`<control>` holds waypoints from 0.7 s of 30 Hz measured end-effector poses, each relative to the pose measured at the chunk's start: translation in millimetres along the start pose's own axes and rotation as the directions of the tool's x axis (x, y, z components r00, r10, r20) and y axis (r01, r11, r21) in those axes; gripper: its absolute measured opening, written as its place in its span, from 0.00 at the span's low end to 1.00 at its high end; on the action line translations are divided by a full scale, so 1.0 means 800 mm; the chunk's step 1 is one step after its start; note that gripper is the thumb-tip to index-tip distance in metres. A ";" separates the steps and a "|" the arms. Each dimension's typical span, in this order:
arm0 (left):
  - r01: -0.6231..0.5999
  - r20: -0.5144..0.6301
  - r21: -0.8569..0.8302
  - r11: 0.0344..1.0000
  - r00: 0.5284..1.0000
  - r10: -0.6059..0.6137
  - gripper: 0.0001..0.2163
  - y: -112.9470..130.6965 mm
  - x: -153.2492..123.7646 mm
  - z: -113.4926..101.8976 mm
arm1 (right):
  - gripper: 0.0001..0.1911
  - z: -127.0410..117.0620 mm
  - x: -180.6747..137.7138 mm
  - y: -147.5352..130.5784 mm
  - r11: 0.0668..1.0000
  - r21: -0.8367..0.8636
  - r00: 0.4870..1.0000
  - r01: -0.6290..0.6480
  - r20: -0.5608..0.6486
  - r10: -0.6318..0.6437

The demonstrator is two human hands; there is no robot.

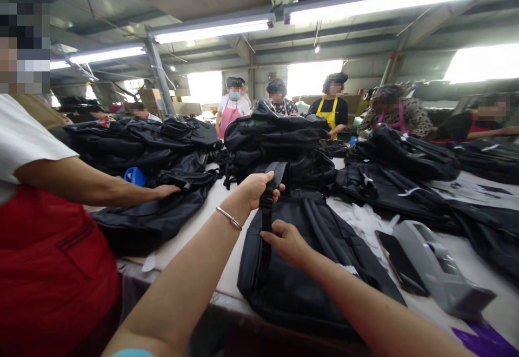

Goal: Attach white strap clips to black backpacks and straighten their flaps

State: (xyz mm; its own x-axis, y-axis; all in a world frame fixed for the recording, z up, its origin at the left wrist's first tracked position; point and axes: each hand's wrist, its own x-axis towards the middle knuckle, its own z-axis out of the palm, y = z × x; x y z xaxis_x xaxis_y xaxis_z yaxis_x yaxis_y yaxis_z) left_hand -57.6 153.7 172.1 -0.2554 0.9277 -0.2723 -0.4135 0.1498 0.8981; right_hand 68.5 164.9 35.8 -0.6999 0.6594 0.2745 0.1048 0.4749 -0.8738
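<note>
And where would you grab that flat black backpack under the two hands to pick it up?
Probably by the long, narrow black straps, around their middle, coming from above and the far right. They run along the upper face of the flat-lying black backpack, so a grip could likely close around them. The bare right forearm crosses above its near side.

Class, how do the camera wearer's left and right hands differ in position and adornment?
The left hand is higher, gripping a wide black strap; the right hand is lower, pinching narrower webbing. The left wears a bracelet; the right shows none. Both are ungloved.
</note>
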 end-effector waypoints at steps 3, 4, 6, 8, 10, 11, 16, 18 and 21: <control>-0.005 0.033 0.094 0.996 0.999 0.002 0.09 -0.012 -0.011 0.000 | 0.19 0.001 0.012 0.016 0.995 0.015 0.995 -0.099 0.034 0.099; -0.017 0.051 0.144 0.989 0.999 0.010 0.09 -0.021 -0.015 -0.004 | 0.19 0.002 0.014 0.022 0.990 0.019 0.990 -0.139 0.031 0.138; -0.046 0.097 0.244 0.969 0.995 0.023 0.07 -0.044 -0.026 -0.017 | 0.19 0.004 0.016 0.034 0.980 0.012 0.980 -0.198 -0.002 0.198; -0.059 0.144 0.288 0.956 0.989 0.017 0.05 -0.072 -0.039 -0.036 | 0.18 0.005 0.017 0.043 0.972 -0.008 0.972 -0.235 -0.029 0.234; -0.043 0.159 0.259 0.965 0.987 0.001 0.06 -0.098 -0.057 -0.057 | 0.15 0.002 0.016 0.049 0.967 -0.052 0.967 -0.251 -0.052 0.248; -0.010 0.143 0.233 0.972 0.989 -0.024 0.08 -0.110 -0.067 -0.067 | 0.13 0.000 0.015 0.050 0.965 -0.082 0.968 -0.247 -0.064 0.243; 0.153 0.018 0.185 0.971 0.987 -0.159 0.18 -0.146 -0.111 -0.104 | 0.04 -0.006 0.008 0.044 0.943 -0.243 0.973 -0.227 -0.106 0.207; 0.174 0.002 0.178 0.968 0.984 -0.177 0.18 -0.153 -0.118 -0.112 | 0.05 -0.005 0.002 0.038 0.918 -0.329 0.975 -0.221 -0.102 0.198; 0.201 -0.033 0.124 0.972 0.980 -0.199 0.18 -0.161 -0.116 -0.119 | 0.07 -0.003 -0.004 0.029 0.877 -0.445 0.983 -0.183 -0.065 0.172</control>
State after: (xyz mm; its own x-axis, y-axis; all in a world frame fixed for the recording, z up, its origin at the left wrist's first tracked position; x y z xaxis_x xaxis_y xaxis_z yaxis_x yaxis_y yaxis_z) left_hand -63.8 15.9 48.6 -0.1966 0.8679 -0.4563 -0.3452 0.3743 0.8607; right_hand 74.8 174.7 15.8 -0.6243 0.7676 0.1452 0.5341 0.5551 -0.6376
